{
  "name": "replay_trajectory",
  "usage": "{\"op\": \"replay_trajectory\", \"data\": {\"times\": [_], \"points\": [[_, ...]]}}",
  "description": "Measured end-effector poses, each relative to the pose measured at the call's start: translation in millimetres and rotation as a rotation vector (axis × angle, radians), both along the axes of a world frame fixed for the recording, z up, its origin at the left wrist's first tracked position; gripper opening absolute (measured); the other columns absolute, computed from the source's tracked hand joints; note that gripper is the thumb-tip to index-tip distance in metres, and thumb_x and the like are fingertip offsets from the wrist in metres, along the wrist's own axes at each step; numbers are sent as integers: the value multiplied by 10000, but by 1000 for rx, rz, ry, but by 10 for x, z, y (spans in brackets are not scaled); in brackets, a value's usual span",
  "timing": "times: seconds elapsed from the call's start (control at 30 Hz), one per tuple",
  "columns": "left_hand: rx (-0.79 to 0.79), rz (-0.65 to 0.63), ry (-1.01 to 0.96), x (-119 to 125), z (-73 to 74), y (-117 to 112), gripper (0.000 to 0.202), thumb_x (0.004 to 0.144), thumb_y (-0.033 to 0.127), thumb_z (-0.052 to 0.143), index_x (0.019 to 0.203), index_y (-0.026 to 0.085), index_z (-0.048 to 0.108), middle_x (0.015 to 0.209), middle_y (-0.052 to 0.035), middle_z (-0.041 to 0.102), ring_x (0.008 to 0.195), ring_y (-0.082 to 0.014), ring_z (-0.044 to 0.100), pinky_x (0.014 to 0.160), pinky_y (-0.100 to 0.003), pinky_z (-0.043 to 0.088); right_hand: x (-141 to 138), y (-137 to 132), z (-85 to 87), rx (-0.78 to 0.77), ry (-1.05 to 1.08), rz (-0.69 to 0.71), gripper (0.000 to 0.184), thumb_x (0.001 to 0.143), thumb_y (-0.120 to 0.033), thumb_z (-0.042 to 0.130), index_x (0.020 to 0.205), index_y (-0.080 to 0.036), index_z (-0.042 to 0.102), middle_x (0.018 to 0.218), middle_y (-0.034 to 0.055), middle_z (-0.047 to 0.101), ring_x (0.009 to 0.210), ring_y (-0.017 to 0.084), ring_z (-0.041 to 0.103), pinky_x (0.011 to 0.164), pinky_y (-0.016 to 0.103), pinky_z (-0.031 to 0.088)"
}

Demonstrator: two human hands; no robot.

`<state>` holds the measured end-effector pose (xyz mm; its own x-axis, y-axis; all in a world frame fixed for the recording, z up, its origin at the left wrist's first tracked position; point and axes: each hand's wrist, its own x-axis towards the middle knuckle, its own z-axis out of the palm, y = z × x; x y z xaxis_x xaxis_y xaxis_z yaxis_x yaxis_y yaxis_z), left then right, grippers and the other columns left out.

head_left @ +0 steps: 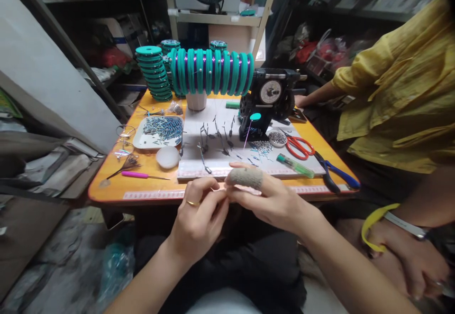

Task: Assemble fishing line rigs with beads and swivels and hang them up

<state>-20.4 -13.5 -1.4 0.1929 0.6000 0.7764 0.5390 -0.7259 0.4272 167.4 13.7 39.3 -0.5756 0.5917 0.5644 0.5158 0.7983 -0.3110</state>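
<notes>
My left hand [197,219] and my right hand [265,195] meet just below the front edge of the small orange table [117,186]. Both pinch a thin wire or needle [216,189] between their fingertips; it is too fine to name. A gold ring sits on my left hand. A grey knitted sleeve [246,177] covers my right index finger. Right beyond my hands lies a white work mat [199,162] with several small dark wire pieces and scattered beads on it.
On the table: a tray of blue beads [159,131], a white dish [168,156], a pink-handled tool [137,174], a row of teal spools [212,71], a black counter machine [267,103], red scissors [299,147], blue pliers [336,174]. Another person in a yellow shirt [398,91] sits at right.
</notes>
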Motion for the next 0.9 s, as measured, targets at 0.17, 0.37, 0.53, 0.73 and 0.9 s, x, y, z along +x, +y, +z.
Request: {"op": "replay_trajectory", "data": {"times": [0.17,0.37,0.53,0.73,0.9], "points": [[124,1,99,-24,-39,122,191,873,48,636,1013,178,637,994,-100,635,863,-190,666,790,-306,565,-57,128,127,10,-45,36,230,979,-94,422,957,-167,639,1057,109,593,729,117,606,638,243,550],[111,-172,170,-30,6,210,206,866,32,608,959,196,690,987,-97,753,875,-215,714,822,-345,490,-178,255,177,-96,-33,-58,212,983,-146,477,877,-148,660,907,85,568,782,161,621,681,280,546],[-485,-194,-250,95,-45,91,133,881,135,627,761,189,642,915,-72,708,784,-172,662,675,-271,491,-93,48,95,90,31,-160,196,982,-144,508,1077,-153,679,1031,130,652,915,207,671,782,326,574],[-1047,-277,-898,323,-132,-95,167,818,290,761,730,162,700,917,-49,677,831,-150,630,752,-237,504,79,-374,-224,-229,379,-361,122,935,-203,619,889,-190,731,762,38,650,685,145,639,596,252,538],[-1123,-375,-1142,452,-114,-160,165,775,292,816,722,165,725,886,-25,683,864,-136,642,830,-224,510,-64,-476,-511,-762,764,-300,188,828,-344,760,895,-168,760,684,7,621,538,98,553,441,202,468]]}}
